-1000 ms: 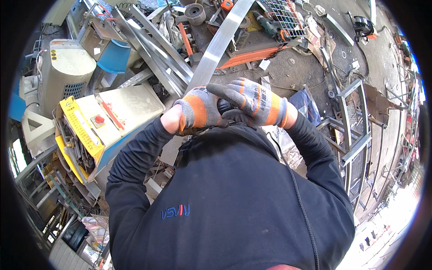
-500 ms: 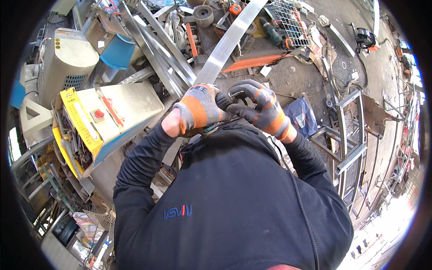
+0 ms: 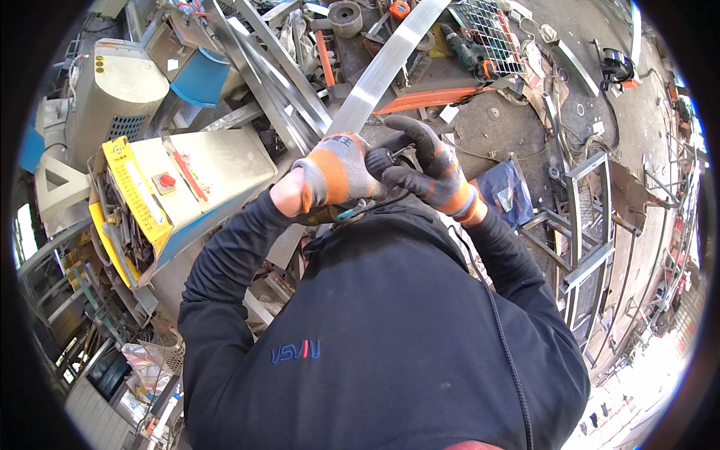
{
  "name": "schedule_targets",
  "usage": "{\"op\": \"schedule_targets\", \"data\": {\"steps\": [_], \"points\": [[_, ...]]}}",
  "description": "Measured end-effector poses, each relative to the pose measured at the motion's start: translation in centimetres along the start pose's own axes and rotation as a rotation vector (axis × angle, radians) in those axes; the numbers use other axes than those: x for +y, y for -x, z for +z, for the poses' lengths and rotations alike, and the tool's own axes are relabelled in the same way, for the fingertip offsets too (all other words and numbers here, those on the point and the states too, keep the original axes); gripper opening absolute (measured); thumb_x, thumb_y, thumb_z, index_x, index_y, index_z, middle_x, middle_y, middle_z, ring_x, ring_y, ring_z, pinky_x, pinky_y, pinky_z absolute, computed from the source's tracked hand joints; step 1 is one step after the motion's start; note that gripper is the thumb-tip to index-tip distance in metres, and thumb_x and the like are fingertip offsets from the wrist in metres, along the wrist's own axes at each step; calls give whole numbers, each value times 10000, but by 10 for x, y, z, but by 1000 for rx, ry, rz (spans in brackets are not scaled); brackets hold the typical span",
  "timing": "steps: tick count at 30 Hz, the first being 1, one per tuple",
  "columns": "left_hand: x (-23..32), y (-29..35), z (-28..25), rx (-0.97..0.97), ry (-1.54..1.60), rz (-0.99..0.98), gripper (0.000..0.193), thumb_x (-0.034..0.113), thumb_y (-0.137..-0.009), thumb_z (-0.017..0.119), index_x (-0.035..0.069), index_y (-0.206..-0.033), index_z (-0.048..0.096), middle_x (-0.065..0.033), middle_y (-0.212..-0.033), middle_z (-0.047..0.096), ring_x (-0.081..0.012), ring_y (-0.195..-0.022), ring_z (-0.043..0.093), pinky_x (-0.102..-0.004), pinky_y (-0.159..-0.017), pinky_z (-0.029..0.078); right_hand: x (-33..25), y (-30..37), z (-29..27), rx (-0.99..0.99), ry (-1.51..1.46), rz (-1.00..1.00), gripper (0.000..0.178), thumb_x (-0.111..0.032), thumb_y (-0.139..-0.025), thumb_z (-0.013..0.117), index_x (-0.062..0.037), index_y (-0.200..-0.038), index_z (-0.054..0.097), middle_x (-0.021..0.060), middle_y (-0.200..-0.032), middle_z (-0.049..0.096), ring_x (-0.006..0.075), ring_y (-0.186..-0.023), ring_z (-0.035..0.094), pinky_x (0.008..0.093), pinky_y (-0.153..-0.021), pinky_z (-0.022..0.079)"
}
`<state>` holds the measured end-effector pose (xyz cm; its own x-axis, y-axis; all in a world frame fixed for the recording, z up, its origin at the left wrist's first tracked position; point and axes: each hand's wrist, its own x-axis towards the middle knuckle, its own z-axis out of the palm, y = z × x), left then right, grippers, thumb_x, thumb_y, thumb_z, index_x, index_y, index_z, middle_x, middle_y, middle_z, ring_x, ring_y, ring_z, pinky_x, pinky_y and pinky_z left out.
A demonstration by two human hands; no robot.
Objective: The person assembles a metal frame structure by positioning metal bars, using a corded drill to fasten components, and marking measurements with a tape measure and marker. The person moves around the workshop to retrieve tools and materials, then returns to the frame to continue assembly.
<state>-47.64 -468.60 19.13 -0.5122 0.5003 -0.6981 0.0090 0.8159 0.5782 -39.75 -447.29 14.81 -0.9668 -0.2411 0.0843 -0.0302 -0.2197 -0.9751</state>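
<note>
My left hand (image 3: 337, 174) grips a small dark tool (image 3: 377, 161) at frame centre; my right hand (image 3: 429, 166) curls around its tip, above the long steel strip (image 3: 379, 71) running upper centre.

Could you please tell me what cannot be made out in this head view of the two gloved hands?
- Small dark tool: mostly covered by the left hand and right hand; its kind is unclear.
- Metal strip: near end hidden behind the left hand.
- Grip: whether either hand is closed is unclear.
</note>
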Motion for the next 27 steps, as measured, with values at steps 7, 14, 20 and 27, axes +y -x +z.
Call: {"op": "schedule_targets", "data": {"steps": [7, 14, 20, 27], "points": [[1, -3, 8, 51, -174, 32, 427, 386, -789, 955, 40, -1005, 830, -148, -841, 802, -288, -762, 764, -396, -790, 599, -5, -3, 2, 35, 453, -211, 784, -141, -901, 907, -15, -1601, 577, 123, -1159, 774, 209, -1029, 759, 364, -926, 595], [5, 5, 12, 38, -49, 89, 448, 430, -793, 948, 31, -961, 831, -192, -851, 791, -334, -828, 794, -431, -824, 613, -18, -12, -9, -101, 604, -251, 775, -250, -895, 940, -32, -1556, 600, 156, -1111, 727, 335, -1001, 724, 445, -872, 571], [3, 8, 14, 14, -89, 91, 455, 437, -789, 902, 3, -910, 834, -238, -845, 779, -390, -849, 803, -455, -831, 627, -22, -21, -16, -324, 779, -111, 873, -260, -885, 954, -17, -1627, 564, 94, -1082, 758, 290, -969, 740, 424, -890, 595], [1, 16, 14, 1, -99, 10, 439, 395, -762, 899, 1, -946, 839, -231, -891, 801, -391, -876, 809, -442, -849, 634, -29, -24, -12, -326, 584, -292, 845, -213, -887, 940, -44, -1630, 574, 78, -962, 734, 271, -880, 734, 414, -817, 579]]}}
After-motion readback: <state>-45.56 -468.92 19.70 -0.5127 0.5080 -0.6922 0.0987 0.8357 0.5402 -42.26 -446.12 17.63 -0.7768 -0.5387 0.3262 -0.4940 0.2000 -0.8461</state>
